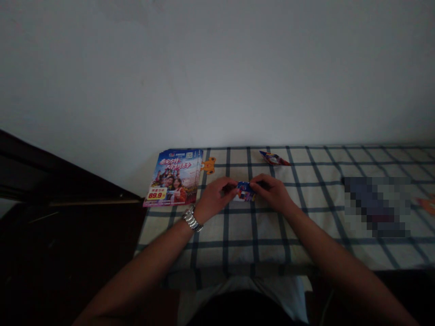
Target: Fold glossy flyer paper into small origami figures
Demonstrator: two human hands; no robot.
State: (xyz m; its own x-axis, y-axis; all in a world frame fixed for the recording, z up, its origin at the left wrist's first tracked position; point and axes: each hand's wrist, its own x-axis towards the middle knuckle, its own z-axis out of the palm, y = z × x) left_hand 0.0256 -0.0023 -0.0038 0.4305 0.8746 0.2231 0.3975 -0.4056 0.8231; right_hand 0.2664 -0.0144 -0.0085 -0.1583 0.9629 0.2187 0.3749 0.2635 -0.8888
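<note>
Between both hands is a small folded printed paper [245, 192], mostly blue and purple, close to the checked cloth. My left hand [217, 194], with a silver watch on its wrist, pinches the paper's left side between thumb and fingers. At the upper right edge, my right hand [272, 192] pinches the same paper. Just left of my left hand lies a stack of flyers [176, 174] with a blue top and a price of 89.9. Beyond my right hand is a folded blue-and-red paper [274, 158], lying near the wall. My fingers cover parts of the held paper.
A blue-checked cloth [210, 240] covers the table, which meets a bare wall [217, 77] at the back. An orange cartoon bear print [208, 165] shows beside the flyers. A dark pixelated object [374, 206] lies on the right. Dark furniture [50, 176] stands on the left.
</note>
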